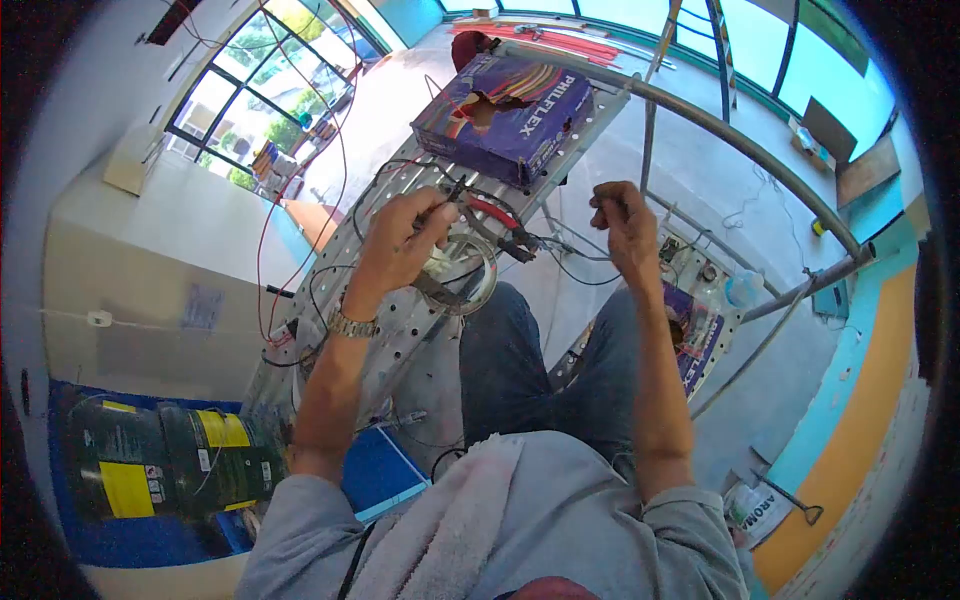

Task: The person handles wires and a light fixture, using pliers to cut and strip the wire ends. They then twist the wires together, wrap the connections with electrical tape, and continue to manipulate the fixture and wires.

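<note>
My left hand [400,245] grips red-handled pliers [497,222] over a perforated metal platform [400,330]; the pliers' jaws point right and meet a thin wire [570,250]. My right hand [625,225] is raised and pinches the other end of that wire between closed fingers. A roll of clear tape [462,272] lies on the platform just under my left hand. A watch is on my left wrist.
A purple PHILFLEX wire box [510,110] sits on the platform's far end. Red and black wires trail off to the left. A scaffold rail [740,140] curves past on the right. A second purple box [695,340] rests below, beside my knees. Dark sacks [160,460] lie lower left.
</note>
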